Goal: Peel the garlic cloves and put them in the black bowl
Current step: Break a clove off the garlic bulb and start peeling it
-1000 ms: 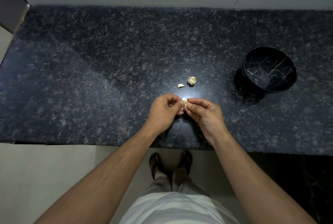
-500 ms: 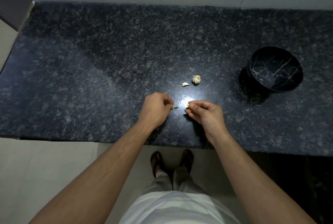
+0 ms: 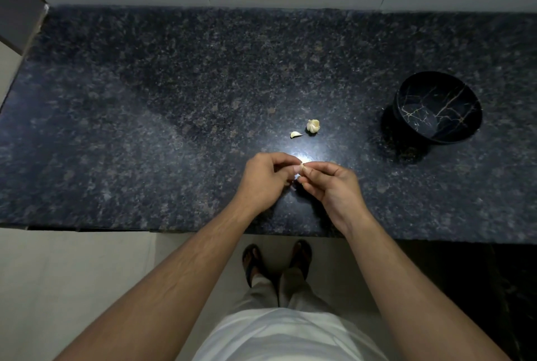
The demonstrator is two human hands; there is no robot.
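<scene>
Above the counter's [image 3: 145, 128] near edge, your left hand [image 3: 263, 183] and right hand [image 3: 334, 189] meet, fingertips pinching one clove [image 3: 302, 165] together, likely so nails can lift skin. The bowl [image 3: 437, 107] waits well right, apparently empty.

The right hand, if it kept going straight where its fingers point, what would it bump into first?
Probably the left hand. The right hand points leftward, and the fingertips of both already meet around the small pale garlic clove pinched between them, above the dark speckled granite counter.
</scene>
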